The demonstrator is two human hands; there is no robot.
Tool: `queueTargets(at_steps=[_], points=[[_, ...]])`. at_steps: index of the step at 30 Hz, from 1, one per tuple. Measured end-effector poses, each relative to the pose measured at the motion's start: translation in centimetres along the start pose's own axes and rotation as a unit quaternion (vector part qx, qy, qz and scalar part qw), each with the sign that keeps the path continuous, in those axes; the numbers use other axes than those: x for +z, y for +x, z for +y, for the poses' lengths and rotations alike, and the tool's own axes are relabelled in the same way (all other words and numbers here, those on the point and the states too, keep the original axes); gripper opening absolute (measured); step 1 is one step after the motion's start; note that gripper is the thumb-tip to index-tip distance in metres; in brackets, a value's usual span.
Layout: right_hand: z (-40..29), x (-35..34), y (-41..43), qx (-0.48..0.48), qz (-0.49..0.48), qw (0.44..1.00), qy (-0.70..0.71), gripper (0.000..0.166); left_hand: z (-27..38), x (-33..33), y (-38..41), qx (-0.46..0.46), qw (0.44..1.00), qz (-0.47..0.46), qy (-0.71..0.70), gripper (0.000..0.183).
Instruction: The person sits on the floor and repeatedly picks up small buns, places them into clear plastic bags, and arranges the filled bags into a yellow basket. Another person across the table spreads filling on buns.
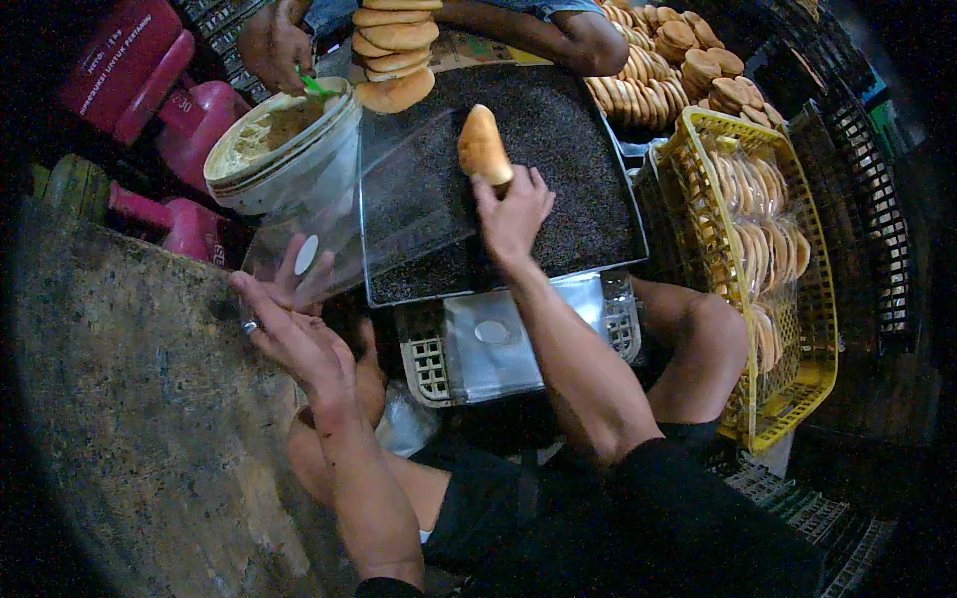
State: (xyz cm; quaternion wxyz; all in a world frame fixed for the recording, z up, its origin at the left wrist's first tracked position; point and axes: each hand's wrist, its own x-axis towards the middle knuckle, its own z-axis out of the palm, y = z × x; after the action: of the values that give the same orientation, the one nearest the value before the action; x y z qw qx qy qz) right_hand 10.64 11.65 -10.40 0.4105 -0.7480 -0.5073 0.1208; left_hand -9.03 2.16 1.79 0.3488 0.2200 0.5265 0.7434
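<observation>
My right hand grips the near end of an elongated golden bread roll over a dark speckled tray. Held by my left hand, a clear plastic bag with a white oval mark stretches to the right across the tray's left side. The fingers of this hand are spread, some seen through the film; a ring sits on one. Below the tray, a stack of clear plastic bags lies on a pale plastic crate, partly hidden by my right forearm.
Another person's hand holds a green utensil at a tub of pale spread. Stacked buns stand at the tray's far edge. On the right are a yellow crate of bagged buns and piled loose buns. A wooden surface lies left.
</observation>
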Motion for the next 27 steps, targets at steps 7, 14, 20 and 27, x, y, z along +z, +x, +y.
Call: queueTargets(at_steps=[7, 14, 20, 27], points=[[4.5, -23.2, -0.2, 0.168, -0.237, 0.809, 0.512, 0.059, -3.0, -1.0, 1.0, 0.093, 0.989, -0.106, 0.049, 0.062], [-1.3, -24.6, 0.1, 0.067, -0.358, 0.796, 0.484, 0.066, -3.1, 2.1, -2.7, 0.010, 0.984, -0.176, 0.029, 0.062], [-5.6, -22.7, -3.7, 0.032, -0.324, 0.826, 0.461, 0.066, -4.0, 3.8, -7.3, -0.151, 0.936, -0.290, -0.130, 0.066], [-9.4, -21.4, -7.0, -0.429, -0.029, 0.902, -0.034, 0.049, -3.7, 1.2, -5.6, -0.319, 0.896, -0.231, -0.205, 0.054]])
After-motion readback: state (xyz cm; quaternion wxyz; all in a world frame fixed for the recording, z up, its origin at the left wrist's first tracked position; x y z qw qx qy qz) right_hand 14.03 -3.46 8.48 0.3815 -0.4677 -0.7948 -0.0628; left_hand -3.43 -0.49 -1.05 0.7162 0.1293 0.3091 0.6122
